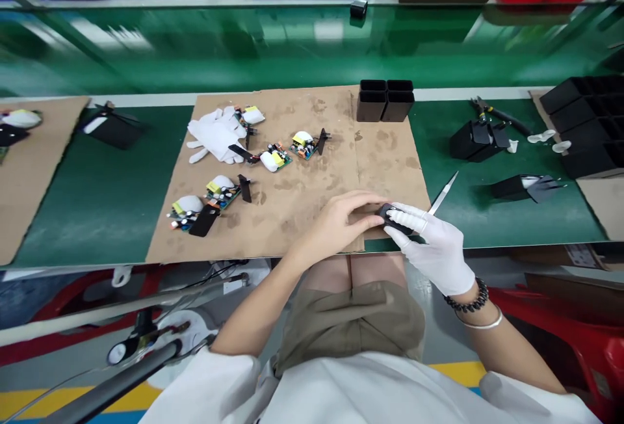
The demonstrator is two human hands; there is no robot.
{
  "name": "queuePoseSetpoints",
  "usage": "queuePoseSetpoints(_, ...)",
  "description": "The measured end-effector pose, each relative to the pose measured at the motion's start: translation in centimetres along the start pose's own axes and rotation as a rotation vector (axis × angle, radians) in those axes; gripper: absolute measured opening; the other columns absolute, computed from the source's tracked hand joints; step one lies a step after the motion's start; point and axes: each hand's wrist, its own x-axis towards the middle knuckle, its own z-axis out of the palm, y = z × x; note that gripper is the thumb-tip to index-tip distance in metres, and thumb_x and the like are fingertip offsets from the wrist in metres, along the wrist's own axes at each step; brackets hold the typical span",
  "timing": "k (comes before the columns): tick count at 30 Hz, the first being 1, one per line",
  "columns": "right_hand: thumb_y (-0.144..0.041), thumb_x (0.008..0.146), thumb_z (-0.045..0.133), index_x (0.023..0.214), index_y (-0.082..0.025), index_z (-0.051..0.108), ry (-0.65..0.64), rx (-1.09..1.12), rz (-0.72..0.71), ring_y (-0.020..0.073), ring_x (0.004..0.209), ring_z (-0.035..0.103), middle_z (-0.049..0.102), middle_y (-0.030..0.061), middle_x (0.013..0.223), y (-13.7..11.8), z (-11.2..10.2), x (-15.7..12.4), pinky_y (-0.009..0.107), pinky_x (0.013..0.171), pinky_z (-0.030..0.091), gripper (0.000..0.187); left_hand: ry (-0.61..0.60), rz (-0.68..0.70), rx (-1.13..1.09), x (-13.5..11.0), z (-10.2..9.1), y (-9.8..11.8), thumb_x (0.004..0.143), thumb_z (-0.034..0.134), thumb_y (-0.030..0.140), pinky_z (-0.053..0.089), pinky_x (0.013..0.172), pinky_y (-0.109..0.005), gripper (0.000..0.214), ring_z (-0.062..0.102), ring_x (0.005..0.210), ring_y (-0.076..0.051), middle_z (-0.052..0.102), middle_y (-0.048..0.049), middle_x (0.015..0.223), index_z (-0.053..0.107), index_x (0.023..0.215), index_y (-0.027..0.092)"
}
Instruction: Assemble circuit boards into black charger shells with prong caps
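My bare left hand [344,219] lies palm down on the cardboard sheet [292,190] near its front edge, fingers bent over a small black part [386,214]. My right hand [431,242], in a white glove, grips the same black part from the right and also carries a thin metal blade [443,193] that points up and away to the right. Most of the part is hidden between the two hands.
Several small circuit boards [221,190] with black plugs and a pair of white gloves [217,134] lie on the cardboard's left half. Black open housings [385,100] stand at its far edge. More black housings [475,141], pliers [492,112] and stacked trays [585,121] sit right.
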Motion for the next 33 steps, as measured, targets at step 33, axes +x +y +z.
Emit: queuePoseSetpoints(33,-0.018,0.086,0.074,0.098,-0.02,0.075,0.024,0.098,0.244,0.0249,0.103,0.076,0.078,0.0112,0.113,1.1,-0.8,0.9,0.038,0.089,0.064,0.013,0.302,0.199,0.452,-3.1,2.2,-1.4,0.095,0.061,0.026,0.049,0.103,-0.034,0.037,0.064,0.121,-0.021,0.069,-0.0111,0.131,0.059,0.132,0.019)
